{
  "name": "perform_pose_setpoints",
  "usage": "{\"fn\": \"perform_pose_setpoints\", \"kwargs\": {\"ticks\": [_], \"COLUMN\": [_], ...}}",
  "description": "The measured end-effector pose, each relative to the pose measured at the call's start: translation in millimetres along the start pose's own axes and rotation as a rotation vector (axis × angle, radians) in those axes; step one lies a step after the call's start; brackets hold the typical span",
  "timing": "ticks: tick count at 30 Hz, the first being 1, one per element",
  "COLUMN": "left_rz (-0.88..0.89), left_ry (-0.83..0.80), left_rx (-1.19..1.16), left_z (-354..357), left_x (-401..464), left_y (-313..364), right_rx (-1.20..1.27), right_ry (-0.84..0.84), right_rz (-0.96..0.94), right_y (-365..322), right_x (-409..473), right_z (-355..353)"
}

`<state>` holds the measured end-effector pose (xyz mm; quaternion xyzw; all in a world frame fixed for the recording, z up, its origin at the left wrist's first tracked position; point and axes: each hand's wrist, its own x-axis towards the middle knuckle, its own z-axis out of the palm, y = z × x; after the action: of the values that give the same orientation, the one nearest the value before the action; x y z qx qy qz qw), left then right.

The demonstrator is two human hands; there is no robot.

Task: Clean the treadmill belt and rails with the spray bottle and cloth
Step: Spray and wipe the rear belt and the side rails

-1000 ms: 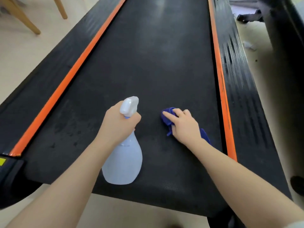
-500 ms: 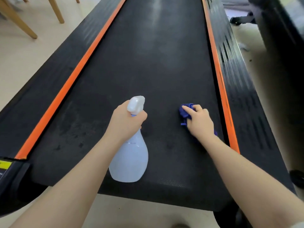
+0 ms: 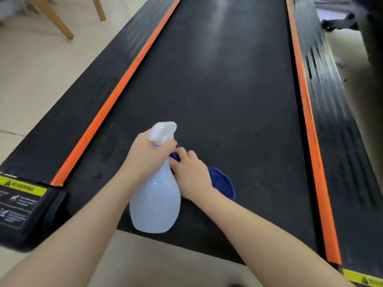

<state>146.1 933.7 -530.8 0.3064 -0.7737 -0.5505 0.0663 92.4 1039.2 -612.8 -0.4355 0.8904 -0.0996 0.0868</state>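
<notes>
Cloth (image 3: 222, 183) under right-hand fingers (image 3: 182, 152)

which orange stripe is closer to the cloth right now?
The left orange stripe. The blue cloth, under the right hand, lies beside the spray bottle, farther from the right orange stripe.

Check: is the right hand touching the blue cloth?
Touching. The head view shows the right hand pressing flat on the blue cloth against the belt.
</notes>
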Motion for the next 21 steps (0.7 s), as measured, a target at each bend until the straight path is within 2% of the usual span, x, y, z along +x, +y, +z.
{"fn": "perform_pose_setpoints", "kwargs": {"ticks": [2, 5, 6, 7, 8, 10, 12, 14, 17, 18, 19, 21], "left_rz": [-0.025, -0.066, -0.082, -0.099, -0.111, -0.118, -0.117, -0.126, -0.15, -0.156, -0.154, -0.136], "left_ry": [0.056, 0.137, 0.156, 0.167, 0.172, 0.19, 0.23, 0.25, 0.182, 0.159, 0.152, 0.168], "left_rx": [-0.044, -0.081, -0.095, -0.109, -0.128, -0.184, -0.217, -0.25, -0.294, -0.322, -0.344, -0.345], "left_z": [-24.0, -61.0, -72.5, -83.8, -94.9, -115.0, -131.5, -142.8, -151.7, -152.7, -154.1, -156.0], "left_x": [-3.5, -12.1, -13.9, -14.9, -15.3, -16.5, -18.2, -20.9, -24.1, -24.6, -24.8, -23.4], "left_y": [-13.4, -33.9, -40.5, -46.8, -52.7, -65.6, -78.9, -92.0, -110.2, -114.9, -118.7, -122.6], "right_rx": [-0.03, -0.049, -0.019, -0.004, -0.003, -0.023, -0.02, 0.016, 0.164, 0.11, 0.005, -0.089], "right_ry": [0.028, 0.115, 0.136, 0.143, 0.135, 0.056, -0.003, 0.059, 0.171, 0.187, 0.195, 0.194], "right_rz": [-0.012, 0.317, 0.376, 0.332, 0.204, -0.142, -0.268, -0.154, 0.275, 0.357, 0.376, 0.262], "right_y": [12.7, 24.1, 14.1, -2.2, -22.7, -62.8, -79.5, -75.6, -74.0, -78.9, -86.6, -100.3], "right_x": [22.1, 51.0, 54.5, 55.3, 53.6, 46.2, 55.2, 84.3, 130.7, 139.8, 144.5, 140.8], "right_z": [0.8, -4.0, -4.1, -1.8, 2.6, 14.6, 19.1, 20.5, 21.0, 22.5, 23.4, 25.0]}}
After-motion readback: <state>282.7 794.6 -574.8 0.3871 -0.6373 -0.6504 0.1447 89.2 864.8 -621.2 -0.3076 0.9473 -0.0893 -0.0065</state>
